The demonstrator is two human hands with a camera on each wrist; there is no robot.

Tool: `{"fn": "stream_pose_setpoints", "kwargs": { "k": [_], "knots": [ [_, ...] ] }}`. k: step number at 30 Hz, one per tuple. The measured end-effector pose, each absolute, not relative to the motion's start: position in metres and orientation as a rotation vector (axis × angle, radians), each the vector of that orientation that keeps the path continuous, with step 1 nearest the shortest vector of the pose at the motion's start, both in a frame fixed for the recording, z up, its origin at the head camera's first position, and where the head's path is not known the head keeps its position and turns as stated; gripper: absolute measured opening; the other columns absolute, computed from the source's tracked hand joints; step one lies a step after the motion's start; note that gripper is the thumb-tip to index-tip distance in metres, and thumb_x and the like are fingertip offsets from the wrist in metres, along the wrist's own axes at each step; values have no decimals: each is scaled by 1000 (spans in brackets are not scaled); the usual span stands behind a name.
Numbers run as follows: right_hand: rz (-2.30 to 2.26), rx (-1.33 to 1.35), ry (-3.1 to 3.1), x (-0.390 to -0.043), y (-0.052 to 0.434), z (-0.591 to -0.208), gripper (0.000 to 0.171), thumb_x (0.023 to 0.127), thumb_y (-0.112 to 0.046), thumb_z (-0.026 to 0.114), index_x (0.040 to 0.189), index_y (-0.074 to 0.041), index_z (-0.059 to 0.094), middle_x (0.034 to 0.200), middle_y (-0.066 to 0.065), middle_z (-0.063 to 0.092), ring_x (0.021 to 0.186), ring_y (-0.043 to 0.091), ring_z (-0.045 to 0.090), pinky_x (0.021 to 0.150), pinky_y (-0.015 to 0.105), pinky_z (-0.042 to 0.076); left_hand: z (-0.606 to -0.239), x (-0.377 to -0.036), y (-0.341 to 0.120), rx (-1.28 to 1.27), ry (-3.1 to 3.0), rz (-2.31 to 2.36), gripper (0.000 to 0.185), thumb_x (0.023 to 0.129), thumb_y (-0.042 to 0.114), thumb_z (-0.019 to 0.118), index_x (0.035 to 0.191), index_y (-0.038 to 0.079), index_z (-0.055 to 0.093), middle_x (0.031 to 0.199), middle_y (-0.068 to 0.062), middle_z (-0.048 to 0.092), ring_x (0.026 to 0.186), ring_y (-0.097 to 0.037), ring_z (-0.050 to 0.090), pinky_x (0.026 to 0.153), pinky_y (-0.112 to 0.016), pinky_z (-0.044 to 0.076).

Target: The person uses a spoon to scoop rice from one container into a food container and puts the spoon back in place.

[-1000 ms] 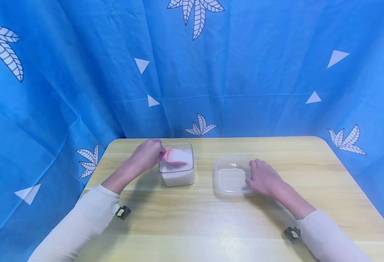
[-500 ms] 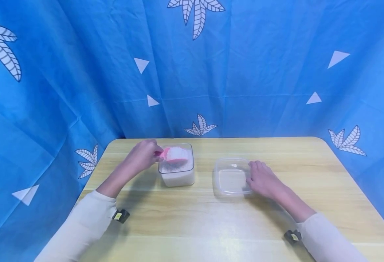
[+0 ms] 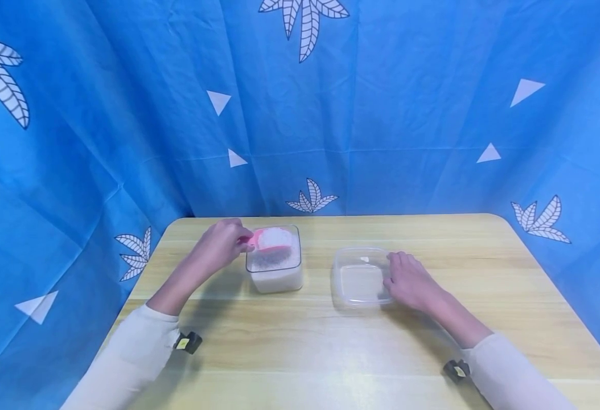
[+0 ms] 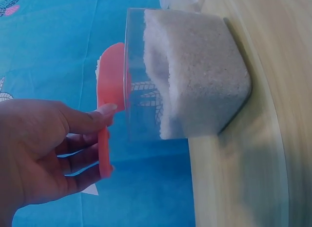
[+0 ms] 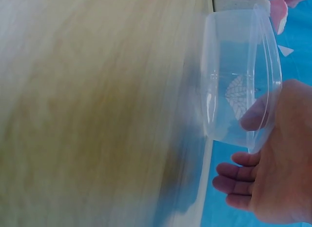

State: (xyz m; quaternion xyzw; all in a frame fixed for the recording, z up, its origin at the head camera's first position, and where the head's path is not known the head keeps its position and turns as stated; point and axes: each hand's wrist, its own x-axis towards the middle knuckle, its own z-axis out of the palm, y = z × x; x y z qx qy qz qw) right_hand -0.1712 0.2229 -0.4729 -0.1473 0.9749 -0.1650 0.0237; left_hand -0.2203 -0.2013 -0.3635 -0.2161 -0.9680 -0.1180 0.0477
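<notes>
Head view shows the left hand [image 3: 221, 244] pinching a heaped pink scoop [image 3: 271, 240] above the full tub [image 3: 274, 267], so tilting it could spill grains onto the surface [image 3: 310, 347] short of the empty container [image 3: 358, 279] the right hand [image 3: 410, 280] grips

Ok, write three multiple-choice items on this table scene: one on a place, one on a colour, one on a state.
1. Where is the scoop?
A. above the container of white grains
B. inside the empty clear container
C. flat on the table

2. What colour is the scoop?
A. green
B. pink
C. black

3. What is the state of the container by the right hand?
A. heaped with grains
B. lidded
C. empty and open

Answers:
1 A, the left hand holds it over the grains, loaded.
2 B, its bowl and handle show pink in the head and left wrist views.
3 C, its clear walls show nothing inside, and the right hand's thumb hooks over the rim.
</notes>
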Motion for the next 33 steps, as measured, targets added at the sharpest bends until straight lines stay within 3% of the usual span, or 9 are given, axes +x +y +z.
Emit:
{"fn": "stream_pose_setpoints", "kwargs": {
  "k": [13,33],
  "knots": [
    [-529,-435,3016,-172,222,-474,61,101,-22,48,147,16,36,142,36,49,133,50,47,116,64,37,-354,-210,-190,-608,-2931,-401,34,86,18,85,117,6,79,90,-10,69,82,-23,60,69,-30,52],
    [-448,-441,3040,-173,221,-472,59,102,-22,48,146,16,38,138,34,51,129,48,49,113,63,39,-350,-192,-162,-686,-2852,-438,34,84,19,88,114,6,80,89,-8,69,80,-19,60,69,-28,53]
  ]
}}
